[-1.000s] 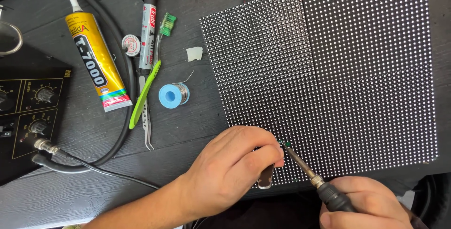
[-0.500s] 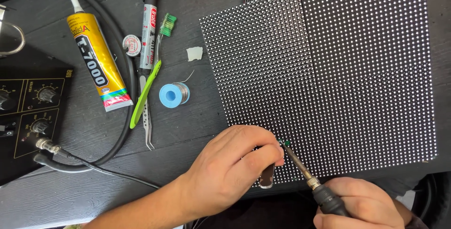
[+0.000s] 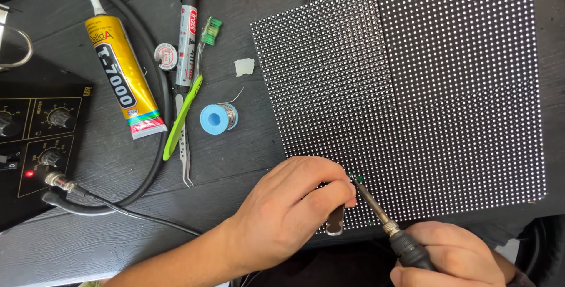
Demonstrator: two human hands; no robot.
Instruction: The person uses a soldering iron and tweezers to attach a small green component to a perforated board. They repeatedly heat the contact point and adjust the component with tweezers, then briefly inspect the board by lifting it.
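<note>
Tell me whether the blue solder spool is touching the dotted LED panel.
Apart. The head view shows bare dark table between the solder spool and the left edge of the LED panel.

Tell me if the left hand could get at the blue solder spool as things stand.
Probably yes. The solder spool lies in the open on the table, up and left of the left hand, with nothing between them. But its fingers pinch a metal tool.

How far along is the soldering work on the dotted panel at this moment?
Done: tools are laid out and the station's red light is on. In hand: the right hand holds the soldering iron tip at the dotted panel's lower edge, the left hand gripping tweezers there. Left: cannot tell.
</note>
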